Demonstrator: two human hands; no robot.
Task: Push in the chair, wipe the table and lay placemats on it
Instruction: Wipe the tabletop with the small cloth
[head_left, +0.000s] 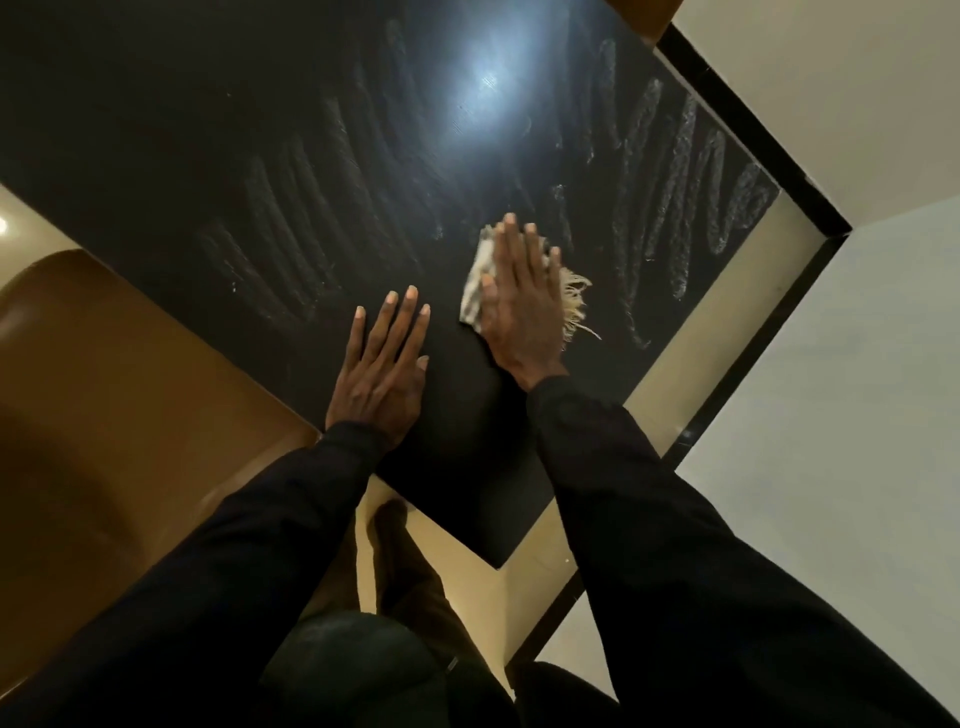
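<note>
Head view looks down on a glossy black rectangular bench (208, 130), hard and probably slick, streaked with wipe marks. A brown moulded chair (104, 389) sits just beside its near-left edge. A small pale fringed cloth (480, 280), likely soft, limp and light, lies toward the near-right edge and is best driven under a flat palm. The right hand (519, 296) presses it with straight fingers. The left hand (382, 374) rests flat on the bench, holding nothing.

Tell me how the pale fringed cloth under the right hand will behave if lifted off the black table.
The pale fringed cloth probably goes floppy when lifted: it lies crumpled flat beneath the right hand. It looks thin, so it is likely light. Smeared streaks on the glossy black table suggest it is damp and may cling slightly.
</note>
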